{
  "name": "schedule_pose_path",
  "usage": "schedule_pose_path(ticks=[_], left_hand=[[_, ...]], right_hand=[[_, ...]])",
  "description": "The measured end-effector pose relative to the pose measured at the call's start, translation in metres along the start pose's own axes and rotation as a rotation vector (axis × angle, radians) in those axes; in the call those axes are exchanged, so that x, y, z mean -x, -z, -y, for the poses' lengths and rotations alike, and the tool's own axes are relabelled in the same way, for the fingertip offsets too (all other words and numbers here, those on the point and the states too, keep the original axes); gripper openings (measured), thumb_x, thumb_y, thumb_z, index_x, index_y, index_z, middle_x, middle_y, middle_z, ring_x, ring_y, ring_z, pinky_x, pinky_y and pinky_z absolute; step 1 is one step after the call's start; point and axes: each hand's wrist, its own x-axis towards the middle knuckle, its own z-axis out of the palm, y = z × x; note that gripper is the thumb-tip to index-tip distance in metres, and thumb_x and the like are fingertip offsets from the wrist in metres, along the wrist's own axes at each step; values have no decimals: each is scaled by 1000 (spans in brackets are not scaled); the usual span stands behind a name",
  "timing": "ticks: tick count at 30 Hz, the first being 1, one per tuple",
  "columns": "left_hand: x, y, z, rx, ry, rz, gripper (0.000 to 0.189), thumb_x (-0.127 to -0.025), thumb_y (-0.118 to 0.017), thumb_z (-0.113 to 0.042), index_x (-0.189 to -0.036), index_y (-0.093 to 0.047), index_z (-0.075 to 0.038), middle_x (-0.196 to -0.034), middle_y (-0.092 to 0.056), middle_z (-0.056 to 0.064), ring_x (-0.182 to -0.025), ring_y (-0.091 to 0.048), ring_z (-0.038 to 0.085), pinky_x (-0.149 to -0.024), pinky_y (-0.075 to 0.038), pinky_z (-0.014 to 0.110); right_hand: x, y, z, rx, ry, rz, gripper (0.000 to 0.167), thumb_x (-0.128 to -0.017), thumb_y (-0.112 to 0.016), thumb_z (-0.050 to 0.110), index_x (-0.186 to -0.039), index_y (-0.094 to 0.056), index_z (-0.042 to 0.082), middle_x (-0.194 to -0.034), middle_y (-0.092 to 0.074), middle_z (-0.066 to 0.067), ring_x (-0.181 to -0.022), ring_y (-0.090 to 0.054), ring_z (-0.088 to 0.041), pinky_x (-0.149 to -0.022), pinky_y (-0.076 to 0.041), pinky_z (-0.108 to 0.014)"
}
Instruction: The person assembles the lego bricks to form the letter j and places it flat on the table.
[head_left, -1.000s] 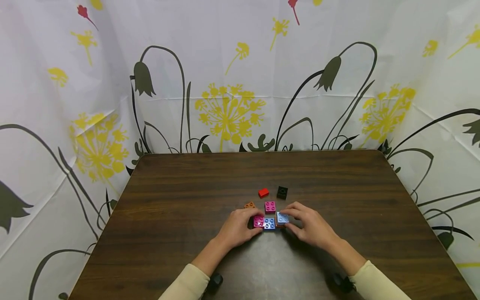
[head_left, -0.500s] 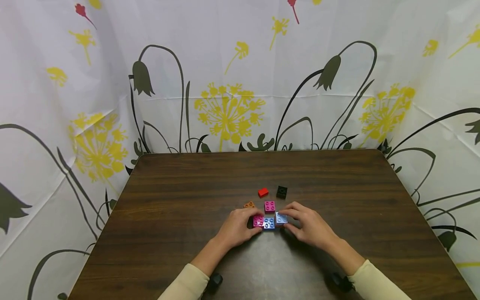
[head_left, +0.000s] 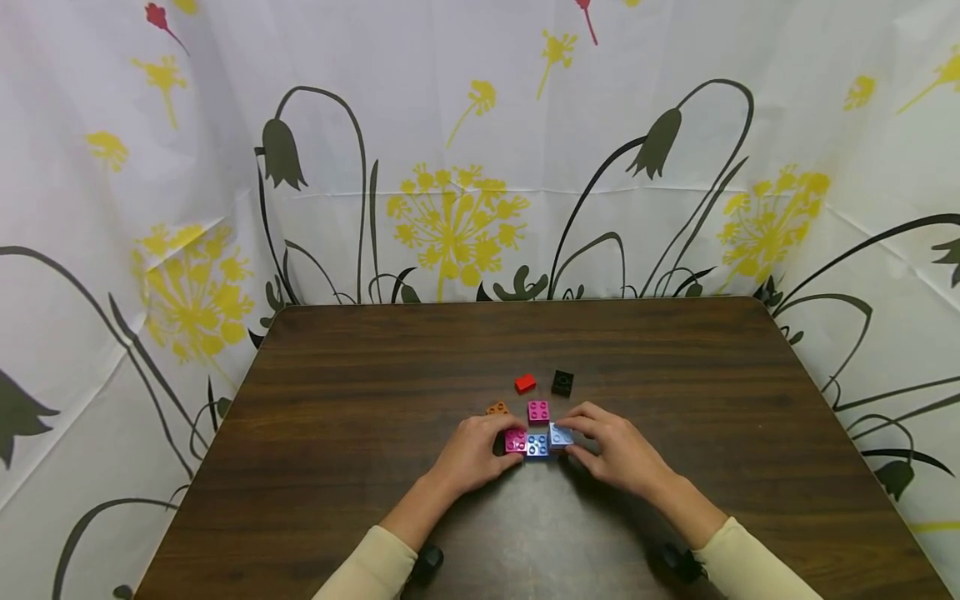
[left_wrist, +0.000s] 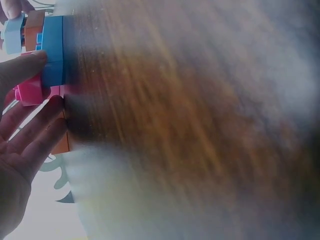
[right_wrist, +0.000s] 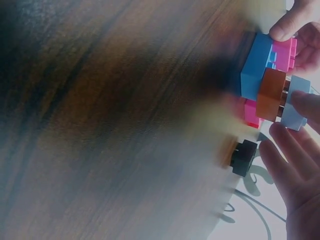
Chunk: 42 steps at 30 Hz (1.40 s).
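Note:
In the head view my left hand (head_left: 471, 454) pinches a magenta brick (head_left: 515, 441) on the left part of a blue brick (head_left: 537, 446). My right hand (head_left: 621, 450) holds a light blue brick (head_left: 560, 437) between thumb and fingers at the right end. The right wrist view shows an orange brick (right_wrist: 271, 95) beneath the light blue brick (right_wrist: 296, 102), with its studs visible in a narrow gap between them. Blue studs also show beside the orange brick (left_wrist: 34, 30) in the left wrist view; whether it is fully seated on the blue brick (left_wrist: 53, 50) I cannot tell.
Beyond the hands lie a second magenta brick (head_left: 538, 412), a red brick (head_left: 525, 383) and a black brick (head_left: 562, 382). Another orange brick (head_left: 497, 408) is partly behind the left hand. All are on the dark wooden table (head_left: 360, 367), with a flowered curtain (head_left: 465, 125) behind.
My right hand has shifted slightly left with the light blue brick, and the orange edge beneath it no longer shows in the head view. The left hand keeps its grip on the magenta brick.

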Motion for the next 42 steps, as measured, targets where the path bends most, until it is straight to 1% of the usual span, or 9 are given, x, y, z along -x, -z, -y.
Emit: schedule_pose_path(ticks=[9,18,31,37,42], left_hand=[[0,1,-2,-1,7,0,37,-80,-84,-24,-113,-70,-17,-109,-69,-4,-98,-63,10,-88,-51,37],[0,1,-1,-6,4,-3,36,-80,-84,-24,-112,-70,-18,-109,-69,-5,-97,-62,10,-88,-51,37],[0,0,0,3,-3,-7,36,-79,-84,-23,-112,-70,-18,-108,-69,-5,-96,-62,9,-86,-51,36],[0,1,0,1,7,4,36,-80,-84,-24,-112,-70,-18,-109,-69,-5,-96,-62,9,-87,-51,37],[-1,1,-1,-7,6,6,36,-80,-83,-25,-113,-70,-18,-109,-69,-5,-97,-62,10,-87,-51,37]], right_hand=[[0,0,0,3,-1,7,37,-82,-81,13,-117,-71,14,-111,-59,7,-90,-63,-14,-74,-53,-31],[-1,0,2,32,-9,16,36,-82,-81,14,-116,-72,11,-109,-60,4,-89,-63,-13,-73,-53,-32],[-7,1,3,44,-75,75,34,-81,-82,15,-113,-74,14,-95,-56,5,-71,-50,-9,-61,-42,-23],[-7,2,3,51,-100,75,34,-79,-84,15,-111,-74,16,-92,-56,4,-69,-49,-9,-60,-42,-23],[-7,2,4,52,-102,75,34,-79,-84,14,-111,-73,18,-93,-57,6,-72,-51,-11,-62,-43,-25]])
